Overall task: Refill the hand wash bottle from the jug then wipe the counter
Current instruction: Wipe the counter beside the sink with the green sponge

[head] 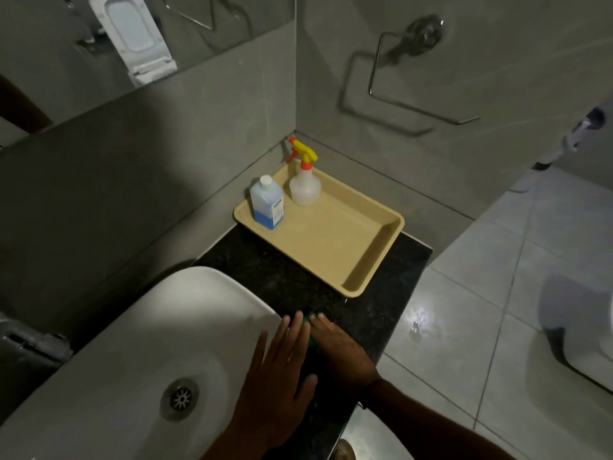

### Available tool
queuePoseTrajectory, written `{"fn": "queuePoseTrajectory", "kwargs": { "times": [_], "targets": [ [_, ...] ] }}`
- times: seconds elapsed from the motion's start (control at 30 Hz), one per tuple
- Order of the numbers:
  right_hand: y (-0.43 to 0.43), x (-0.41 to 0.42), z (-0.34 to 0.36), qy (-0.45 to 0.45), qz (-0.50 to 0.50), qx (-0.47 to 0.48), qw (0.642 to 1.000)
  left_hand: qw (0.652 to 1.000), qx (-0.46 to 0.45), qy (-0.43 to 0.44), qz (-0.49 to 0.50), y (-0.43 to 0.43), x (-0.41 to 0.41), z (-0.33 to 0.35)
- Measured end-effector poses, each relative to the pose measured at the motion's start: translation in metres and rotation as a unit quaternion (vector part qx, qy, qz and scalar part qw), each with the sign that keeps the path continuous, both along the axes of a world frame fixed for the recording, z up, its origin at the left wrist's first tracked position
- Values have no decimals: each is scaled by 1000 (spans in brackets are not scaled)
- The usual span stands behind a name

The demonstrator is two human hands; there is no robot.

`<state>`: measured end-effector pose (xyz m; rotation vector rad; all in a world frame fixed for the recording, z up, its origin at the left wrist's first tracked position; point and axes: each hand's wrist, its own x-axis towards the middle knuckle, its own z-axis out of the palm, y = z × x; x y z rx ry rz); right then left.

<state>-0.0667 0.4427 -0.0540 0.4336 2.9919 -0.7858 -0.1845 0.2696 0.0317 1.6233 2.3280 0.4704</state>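
2 hands hide most of green cloth [311, 318] on counter [285, 280].

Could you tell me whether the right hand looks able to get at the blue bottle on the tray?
Probably yes: the right hand has only bare counter and the low tray rim before the blue bottle.

Speckled polished counter [288, 277], plastic tray [374, 254]

1. A dark speckled stone counter [391, 280] runs into the far corner of grey tiled walls.
2. A white basin [185, 313] sits on its near left part.
3. A beige tray [381, 254] lies on the far end, near the corner.
4. A green cloth [311, 316], mostly covered by two flat hands, lies near, just right of the basin.
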Motion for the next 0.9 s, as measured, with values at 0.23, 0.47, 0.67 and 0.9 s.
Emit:
{"fn": "queuePoseTrajectory", "kwargs": {
  "times": [0.23, 0.47, 0.67, 0.9],
  "targets": [
    [116, -32, 77, 102, -69, 69, 990, 997, 36, 20, 68, 117, -37, 17],
    [260, -122, 59, 7, -40, 106, 994, 991, -88, 48, 92, 237, -79, -16],
    [293, -172, 5, -87, -43, 113, 989, 978, -112, 79, 155, 277, -102, -51],
    [295, -163, -14, -137, 36, 137, 980, 970, -159, 90, 158, 275, -107, -72]
  ]
}}
